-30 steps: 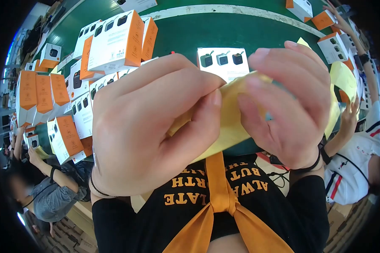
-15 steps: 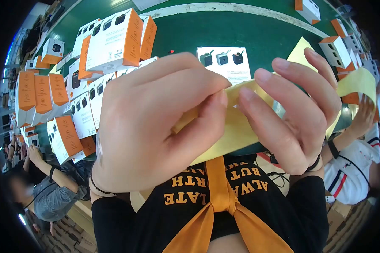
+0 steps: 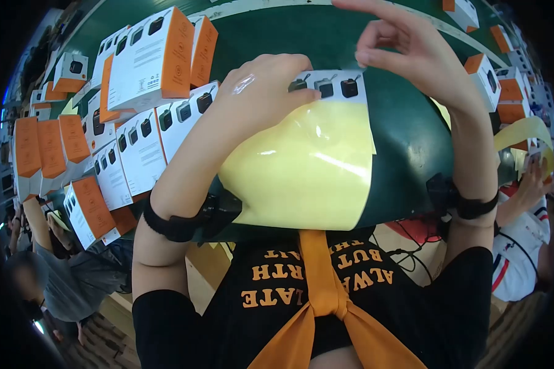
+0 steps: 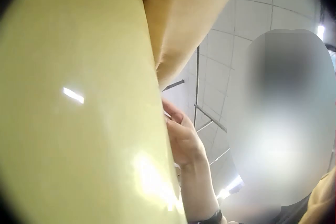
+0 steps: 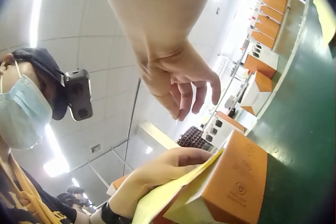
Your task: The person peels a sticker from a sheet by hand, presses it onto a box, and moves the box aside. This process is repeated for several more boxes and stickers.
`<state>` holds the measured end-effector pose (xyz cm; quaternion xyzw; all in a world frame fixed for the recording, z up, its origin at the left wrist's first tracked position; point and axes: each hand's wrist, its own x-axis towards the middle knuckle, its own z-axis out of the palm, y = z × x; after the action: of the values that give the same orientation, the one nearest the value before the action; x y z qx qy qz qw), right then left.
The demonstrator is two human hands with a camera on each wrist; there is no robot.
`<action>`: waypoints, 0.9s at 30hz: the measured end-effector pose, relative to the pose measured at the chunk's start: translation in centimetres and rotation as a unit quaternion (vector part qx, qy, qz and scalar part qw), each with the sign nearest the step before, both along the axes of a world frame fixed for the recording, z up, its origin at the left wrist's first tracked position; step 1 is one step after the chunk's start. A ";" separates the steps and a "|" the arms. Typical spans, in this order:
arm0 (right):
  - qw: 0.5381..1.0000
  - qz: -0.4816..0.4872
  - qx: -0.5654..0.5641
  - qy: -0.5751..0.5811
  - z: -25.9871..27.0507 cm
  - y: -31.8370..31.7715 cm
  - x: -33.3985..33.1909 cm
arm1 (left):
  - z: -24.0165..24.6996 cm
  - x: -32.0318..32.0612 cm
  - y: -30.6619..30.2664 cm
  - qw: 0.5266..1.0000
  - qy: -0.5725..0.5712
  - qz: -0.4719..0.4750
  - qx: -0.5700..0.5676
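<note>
In the head view my left hand (image 3: 264, 89) holds a glossy yellow sheet (image 3: 301, 166) at its upper edge, thumb along the top. The sheet hangs over the lower part of a white-and-orange box (image 3: 338, 86) printed with small speakers. A shiny clear patch lies on the back of this hand. Up and to the right, my right hand (image 3: 406, 46) is raised away from the sheet, fingers loosely bent. The right wrist view shows the left hand (image 5: 163, 174) right at the top of the box (image 5: 236, 179), the sheet (image 5: 173, 192) between them.
Stacked speaker boxes (image 3: 148, 61) stand on the green table (image 3: 412, 147) at left, with orange-sided boxes (image 3: 52, 150) farther out. More boxes (image 3: 511, 92) are at right, where another person's hand (image 3: 532, 181) holds a curled yellow strip (image 3: 526, 132). A person sits at left too.
Both hands were close together at the yellow sheet near the camera. The left hand has gone forward with the sheet to the box; the right hand has come away, up and forward.
</note>
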<state>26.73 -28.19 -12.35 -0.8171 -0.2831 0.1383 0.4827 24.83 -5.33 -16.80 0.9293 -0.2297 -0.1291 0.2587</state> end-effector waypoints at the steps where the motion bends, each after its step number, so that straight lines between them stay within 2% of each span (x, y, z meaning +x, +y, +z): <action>1: 0.999 -0.004 0.004 0.046 0.4 0.5 0.0 | -0.3 -0.1 0.1 1.000 0.006 -0.003 -0.001; 3: 0.993 -0.005 -0.016 0.119 -0.1 1.3 0.5 | -0.8 -0.4 0.3 0.999 -0.018 -0.005 -0.027; 4: 0.992 -0.007 -0.017 0.123 -0.3 1.7 0.7 | -0.9 -0.3 0.3 0.999 -0.014 -0.008 -0.029; 6: 0.990 0.027 -0.107 0.084 -0.7 2.2 1.1 | -0.9 -0.1 0.4 0.999 0.013 0.000 -0.046; 10: 0.992 0.081 -0.050 0.080 -2.5 2.0 2.1 | -1.3 -0.2 0.6 0.998 0.005 0.003 -0.061; 14: 0.988 0.069 -0.103 0.097 -2.0 2.6 2.2 | -1.1 -0.3 0.7 0.997 0.018 0.007 -0.074; 16: 0.988 0.073 -0.010 0.134 -3.7 2.2 2.6 | -0.9 -0.3 0.7 0.996 0.025 0.013 -0.080; 17: 0.988 0.074 -0.010 0.134 -4.4 2.1 2.6 | -1.0 -0.1 0.7 0.996 0.034 0.008 -0.082; 19: 0.997 0.081 -0.016 0.009 -5.5 1.9 2.6 | -1.0 -0.1 0.8 0.996 0.045 0.005 -0.083; 21: 0.996 0.087 -0.025 0.001 -5.8 1.9 2.8 | -1.1 -0.3 0.8 0.996 0.017 0.008 -0.085; 27: 0.994 0.088 -0.068 0.011 -6.0 2.3 2.6 | -1.2 -0.3 0.8 0.995 0.031 0.008 -0.096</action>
<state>29.37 -25.86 -18.34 -0.8185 -0.3383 0.2077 0.4153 24.55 -4.52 -17.95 0.8975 -0.2259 -0.1334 0.3546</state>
